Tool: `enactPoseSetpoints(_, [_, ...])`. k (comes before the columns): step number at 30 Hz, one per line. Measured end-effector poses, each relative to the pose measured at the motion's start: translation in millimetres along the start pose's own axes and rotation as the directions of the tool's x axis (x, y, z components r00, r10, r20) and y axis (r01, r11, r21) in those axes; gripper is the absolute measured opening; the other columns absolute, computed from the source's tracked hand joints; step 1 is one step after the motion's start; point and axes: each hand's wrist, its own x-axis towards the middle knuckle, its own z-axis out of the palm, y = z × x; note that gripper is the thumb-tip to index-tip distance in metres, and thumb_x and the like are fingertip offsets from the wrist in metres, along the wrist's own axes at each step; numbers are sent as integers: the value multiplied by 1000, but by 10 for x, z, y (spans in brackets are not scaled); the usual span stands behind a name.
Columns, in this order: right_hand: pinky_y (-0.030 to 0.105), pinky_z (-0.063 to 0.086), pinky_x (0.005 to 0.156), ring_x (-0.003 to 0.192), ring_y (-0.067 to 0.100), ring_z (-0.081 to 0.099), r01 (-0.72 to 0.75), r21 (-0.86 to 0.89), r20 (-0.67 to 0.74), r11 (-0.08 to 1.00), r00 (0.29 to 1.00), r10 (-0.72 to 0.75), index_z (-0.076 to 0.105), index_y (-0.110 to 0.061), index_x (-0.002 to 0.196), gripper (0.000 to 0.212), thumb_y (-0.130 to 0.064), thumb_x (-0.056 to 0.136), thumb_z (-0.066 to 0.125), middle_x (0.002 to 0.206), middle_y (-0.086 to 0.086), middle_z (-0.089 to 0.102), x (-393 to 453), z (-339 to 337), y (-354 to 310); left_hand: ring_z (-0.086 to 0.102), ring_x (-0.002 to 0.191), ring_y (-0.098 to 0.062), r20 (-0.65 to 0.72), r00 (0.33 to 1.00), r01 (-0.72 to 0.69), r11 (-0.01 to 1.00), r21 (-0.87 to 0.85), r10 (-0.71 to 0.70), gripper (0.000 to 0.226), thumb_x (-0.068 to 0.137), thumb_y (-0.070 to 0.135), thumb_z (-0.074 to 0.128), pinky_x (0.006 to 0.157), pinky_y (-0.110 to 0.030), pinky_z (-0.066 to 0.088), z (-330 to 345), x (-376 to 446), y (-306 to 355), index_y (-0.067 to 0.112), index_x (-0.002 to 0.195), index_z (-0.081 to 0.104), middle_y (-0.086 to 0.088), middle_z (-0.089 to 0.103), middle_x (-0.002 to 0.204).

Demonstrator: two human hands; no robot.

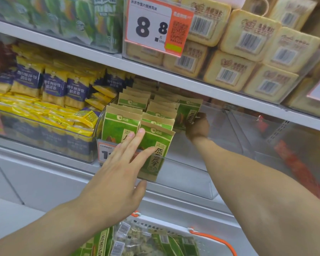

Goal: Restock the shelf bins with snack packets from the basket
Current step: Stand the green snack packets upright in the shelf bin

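Head view: the left hand [118,163] is spread flat, fingers straight, their tips pressed against the front green packets [137,137] in the clear bin [188,174]. It reads as a brace, there to keep the upright rows from tipping forward while the other hand works behind them. The right hand [197,126] reaches deep into the same bin, fingers curled round the edge of one packet [187,112] at the right end of the rows, seemingly setting it upright against its neighbours (whether it is pushing it in or only steadying it, I cannot tell). The packets stand on end, faces forward, in files running to the back, most likely so the label shows and each new one slots in beside the last. The right half of the bin holds none, so there is room to fill.

The basket [211,237], white with an orange handle, sits low at the bottom edge just under the arms, close by for easy reach. It holds more green packets [102,242] lying flat among clear-wrapped ones, so I judge the restock partly done. To the left, a neighbouring bin holds yellow and blue packs [54,87]; above, beige blocks [248,39] are stacked behind a price tag [155,24].
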Motion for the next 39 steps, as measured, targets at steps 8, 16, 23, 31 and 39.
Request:
enactPoseSetpoints(8, [24,39,78,113,30,62,5,-32,3,999,1000,-5,54,-12,132,46,-30,93,69,122,9,68,-47,2,-14,-32,143,-1,1,999,35,999,8,-35,71,95,37,54,114,-25,-8,16,5,40,43,154,14,21,-37,154])
enactPoseSetpoints(16, [29,44,83,117,32,59,-63,-69,-8,996,998,63,53,-10,130,45,-35,95,64,127,11,65,-66,16,-52,-35,141,-2,-3,999,48,998,28,-48,70,97,39,50,112,-24,-11,27,2,59,45,153,9,21,-41,151])
enactPoseSetpoints(23, [36,45,92,122,33,55,-108,-110,3,988,994,109,46,-5,131,61,-43,90,69,132,16,57,-67,-111,-80,-28,146,-5,-43,999,29,998,48,-27,71,92,37,50,118,-31,-9,101,38,26,43,153,14,15,-30,159])
enactPoseSetpoints(31, [29,46,88,116,29,60,-23,-117,140,993,989,39,56,-7,122,45,-38,92,67,122,9,65,-588,-644,-418,-4,152,-14,-95,995,-5,998,64,11,66,89,25,58,119,-36,9,117,15,4,36,148,32,8,-3,165])
enactPoseSetpoints(39, [11,40,58,58,-1,52,286,79,413,955,863,-293,61,-26,86,13,-15,88,66,72,-13,60,-2075,-1144,-513,55,78,-7,-280,954,51,981,-186,-103,18,87,2,59,70,-17,42,-79,-144,-55,17,97,62,8,55,94])
